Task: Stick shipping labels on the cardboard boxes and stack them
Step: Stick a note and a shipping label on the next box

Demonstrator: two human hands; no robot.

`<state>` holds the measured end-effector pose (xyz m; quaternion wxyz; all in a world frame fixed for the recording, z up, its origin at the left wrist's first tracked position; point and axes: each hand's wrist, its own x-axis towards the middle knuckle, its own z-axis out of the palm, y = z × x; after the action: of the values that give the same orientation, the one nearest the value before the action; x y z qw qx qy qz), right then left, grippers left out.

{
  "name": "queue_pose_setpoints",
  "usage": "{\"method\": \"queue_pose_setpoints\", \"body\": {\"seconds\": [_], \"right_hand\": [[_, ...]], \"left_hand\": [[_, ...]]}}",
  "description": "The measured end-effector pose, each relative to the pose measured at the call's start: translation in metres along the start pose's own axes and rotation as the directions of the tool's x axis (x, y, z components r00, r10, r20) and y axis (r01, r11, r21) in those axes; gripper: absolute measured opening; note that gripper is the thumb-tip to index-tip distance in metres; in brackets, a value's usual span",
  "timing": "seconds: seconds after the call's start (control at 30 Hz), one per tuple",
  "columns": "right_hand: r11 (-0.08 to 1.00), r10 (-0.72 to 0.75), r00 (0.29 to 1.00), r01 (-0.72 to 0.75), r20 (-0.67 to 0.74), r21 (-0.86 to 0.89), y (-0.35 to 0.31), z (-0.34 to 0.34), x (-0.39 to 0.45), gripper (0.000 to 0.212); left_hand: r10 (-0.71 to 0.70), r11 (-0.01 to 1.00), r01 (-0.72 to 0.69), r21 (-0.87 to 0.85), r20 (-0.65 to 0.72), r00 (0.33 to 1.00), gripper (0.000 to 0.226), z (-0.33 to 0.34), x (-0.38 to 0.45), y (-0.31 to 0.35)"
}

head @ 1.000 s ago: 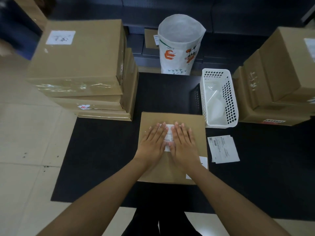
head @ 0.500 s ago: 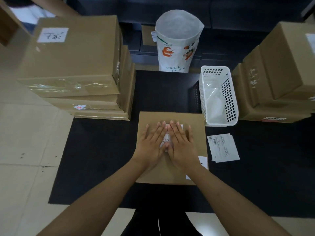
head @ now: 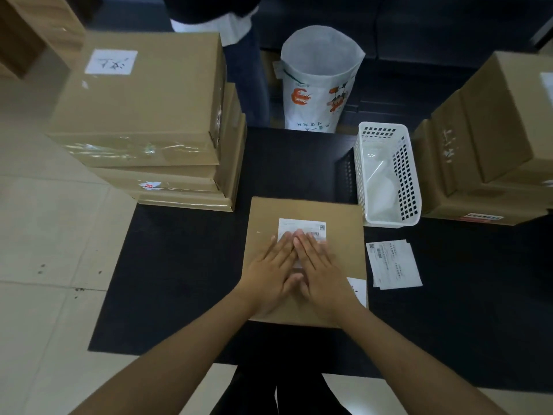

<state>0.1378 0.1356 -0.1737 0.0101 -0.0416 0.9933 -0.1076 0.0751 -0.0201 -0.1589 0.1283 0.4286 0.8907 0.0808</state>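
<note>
Flat cardboard box (head: pixel 305 259) at the middle of the black mat (head: pixel 179 265), shipping label (head: pixel 301 230) stuck on its top face, nearer the far edge. Left hand (head: pixel 270 272) and right hand (head: pixel 320 272) side by side, palms down on the box, fingers straight and close together, fingertips pressing the near half of the label; thumbs meeting between the palms. A second small white sticker (head: pixel 357 290) at the box's near right corner, partly under the right wrist.

Left of the box, beyond its far corner: a stack of boxes (head: pixel 149 121), a white handwritten slip on the top one. Right of the box: loose label sheets (head: pixel 393 264) flat on the mat, just beside its edge. Just past the box's far right corner: white plastic basket (head: pixel 386 175). Further right of the box: another pile of boxes (head: pixel 493 139). Behind the box, past the mat: an open white printed bag (head: pixel 320 82), upright.
</note>
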Motion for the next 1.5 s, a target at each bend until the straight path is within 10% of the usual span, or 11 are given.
{"method": "queue_pose_setpoints", "body": {"seconds": [0.27,0.5,0.6,0.77,0.93,1.13,1.5], "right_hand": [[0.999,0.039,0.997,-0.037,0.074,-0.025,-0.002,0.002,-0.005,0.068],[0.852,0.523,0.850,-0.523,-0.056,0.019,-0.012,0.004,-0.015,0.077],[0.861,0.508,0.858,-0.506,-0.073,0.041,-0.010,0.002,-0.014,0.076],[0.997,-0.062,0.996,0.065,0.056,-0.049,-0.001,0.006,-0.033,0.067],[0.999,0.014,0.993,-0.009,0.115,-0.043,-0.004,0.006,-0.033,0.069],[0.891,0.453,0.891,-0.453,-0.028,-0.011,-0.011,0.002,-0.043,0.072],[0.877,0.447,0.892,-0.423,-0.064,0.227,-0.001,-0.005,-0.050,0.068]], "left_hand": [[-0.058,0.995,0.069,0.077,-0.135,0.989,0.064,0.016,-0.006,0.005],[-0.542,0.840,0.534,-0.100,-0.220,0.811,0.060,0.020,-0.011,0.020],[-0.496,0.868,0.481,-0.123,-0.219,0.840,0.064,0.017,-0.013,0.016],[0.001,0.995,0.009,0.101,-0.103,0.995,0.063,0.021,-0.032,0.016],[-0.039,0.991,0.051,0.120,-0.095,0.995,0.062,0.026,-0.032,0.018],[-0.603,0.798,0.590,-0.123,-0.154,0.783,0.066,0.027,-0.043,0.031],[-0.676,0.680,0.553,-0.482,-0.119,0.727,0.070,0.006,-0.051,0.029]]}}
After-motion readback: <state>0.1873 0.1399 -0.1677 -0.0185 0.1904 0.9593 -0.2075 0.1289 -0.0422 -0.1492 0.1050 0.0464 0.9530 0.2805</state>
